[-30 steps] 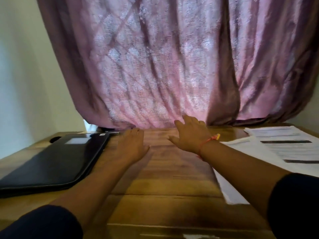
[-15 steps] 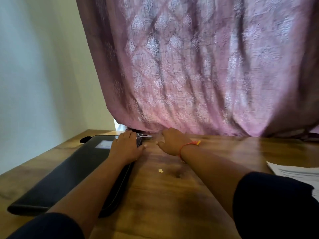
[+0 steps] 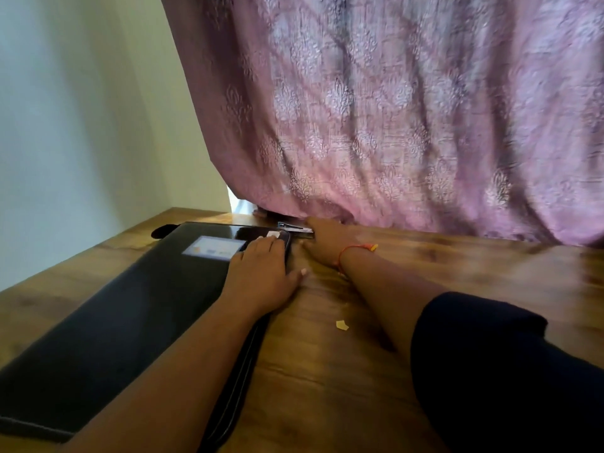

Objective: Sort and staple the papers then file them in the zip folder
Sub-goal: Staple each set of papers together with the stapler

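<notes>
A black zip folder (image 3: 124, 308) with a pale label lies on the left of the wooden table (image 3: 457, 266). My left hand (image 3: 261, 276) rests flat on the folder's far right corner, fingers straight. A small metal stapler (image 3: 294, 229) lies at the table's back edge, just under the curtain's hem. My right hand (image 3: 330, 240), with an orange thread at the wrist, reaches to the stapler's right end, which sits between its thumb and fingers. No papers show in this view.
A pink patterned curtain (image 3: 392, 125) hangs down to the back of the table and brushes the stapler area. A pale wall (image 3: 81, 109) stands at the left. A small yellow scrap (image 3: 342, 325) lies on the wood between my forearms.
My view has swung left, so the papers on the right have left the frame. Both hands moved left and forward: the left onto the folder's corner, the right onto the stapler.
</notes>
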A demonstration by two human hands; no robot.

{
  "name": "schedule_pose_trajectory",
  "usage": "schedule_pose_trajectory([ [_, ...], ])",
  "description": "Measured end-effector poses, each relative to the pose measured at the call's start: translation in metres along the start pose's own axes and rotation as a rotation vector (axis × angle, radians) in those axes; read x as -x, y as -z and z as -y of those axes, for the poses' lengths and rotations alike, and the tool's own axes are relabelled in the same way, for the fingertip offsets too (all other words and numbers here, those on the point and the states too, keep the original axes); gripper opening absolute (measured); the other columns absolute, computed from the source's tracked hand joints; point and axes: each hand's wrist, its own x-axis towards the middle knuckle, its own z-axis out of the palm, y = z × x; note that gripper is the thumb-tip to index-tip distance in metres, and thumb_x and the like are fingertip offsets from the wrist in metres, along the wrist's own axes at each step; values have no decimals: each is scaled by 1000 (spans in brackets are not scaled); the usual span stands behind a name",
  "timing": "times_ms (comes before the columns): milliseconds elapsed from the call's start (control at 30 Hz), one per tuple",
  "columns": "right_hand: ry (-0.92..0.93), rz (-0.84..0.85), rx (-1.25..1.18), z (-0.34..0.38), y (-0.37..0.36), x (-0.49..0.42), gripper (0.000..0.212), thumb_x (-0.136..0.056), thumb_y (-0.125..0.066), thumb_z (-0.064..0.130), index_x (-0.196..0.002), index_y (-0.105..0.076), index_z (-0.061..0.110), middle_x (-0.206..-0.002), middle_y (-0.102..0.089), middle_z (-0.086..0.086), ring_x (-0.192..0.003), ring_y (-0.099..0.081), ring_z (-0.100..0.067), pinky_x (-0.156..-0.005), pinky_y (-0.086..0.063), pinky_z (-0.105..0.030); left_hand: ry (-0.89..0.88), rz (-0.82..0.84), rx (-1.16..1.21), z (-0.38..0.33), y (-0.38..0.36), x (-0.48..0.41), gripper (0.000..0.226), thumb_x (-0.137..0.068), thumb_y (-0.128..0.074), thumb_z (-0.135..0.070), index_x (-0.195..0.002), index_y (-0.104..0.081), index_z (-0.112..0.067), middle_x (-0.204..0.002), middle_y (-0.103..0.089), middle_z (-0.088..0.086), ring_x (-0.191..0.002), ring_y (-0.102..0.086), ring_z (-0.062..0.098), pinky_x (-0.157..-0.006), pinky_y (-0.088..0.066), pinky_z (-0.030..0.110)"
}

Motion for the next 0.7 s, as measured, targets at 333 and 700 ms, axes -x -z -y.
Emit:
schedule_pose_trajectory([
  [333, -2, -130, -43, -2, -7, -5, 26, -94, -60, 27, -119, -61, 22, -118, -65, -12, -107, -60, -32, -88, -47, -36, -57, 14, -53, -2, -1, 3, 66, -95, -46, -66, -144, -42, -21, -146, -50, 2, -134, -46, 19, -110, -39, 42],
  [700, -49, -250, 128, -51, 127, 125, 17, -86, -61, 20, -102, -66, 22, -100, -66, -8, -89, -61, -30, -75, -54, -38, -231, -18, -112, -46, 38, 18, 64, -99, -42, -59, -150, -39, -21, -157, -42, 0, -148, -33, 18, -119, -26, 38],
])
